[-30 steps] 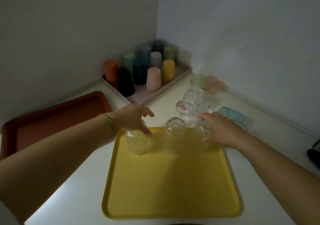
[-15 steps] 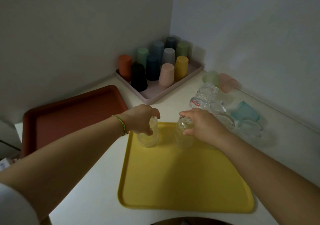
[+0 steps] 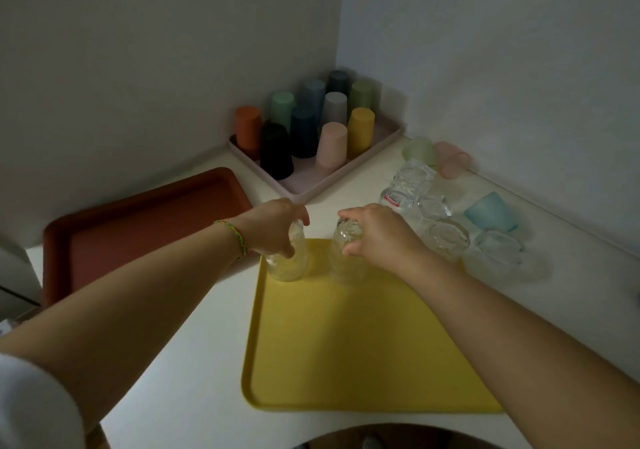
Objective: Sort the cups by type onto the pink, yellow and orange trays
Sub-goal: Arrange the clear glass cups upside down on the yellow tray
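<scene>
The yellow tray [image 3: 363, 355] lies in front of me on the white counter. Three clear glasses stand upside down along its far edge. My left hand [image 3: 273, 227] grips the leftmost glass [image 3: 287, 261] from above. My right hand [image 3: 377, 234] grips the middle glass [image 3: 346, 261] near its top. The third glass [image 3: 446, 240] stands just right of my right wrist. The pink tray [image 3: 381, 140] in the corner holds several coloured plastic cups, all upside down. The orange tray [image 3: 138, 220] lies at the left with nothing on it.
Loose on the counter at the right lie more clear glasses [image 3: 412, 185], a low clear glass [image 3: 498, 247], a blue tinted cup [image 3: 491, 211], a green tinted cup [image 3: 419, 150] and a pink tinted cup [image 3: 452, 159]. Walls close the corner behind them.
My right hand left the rightmost glass and moved left onto the middle glass, which it now grips. My left hand closed round the leftmost glass. The view shifted slightly left.
</scene>
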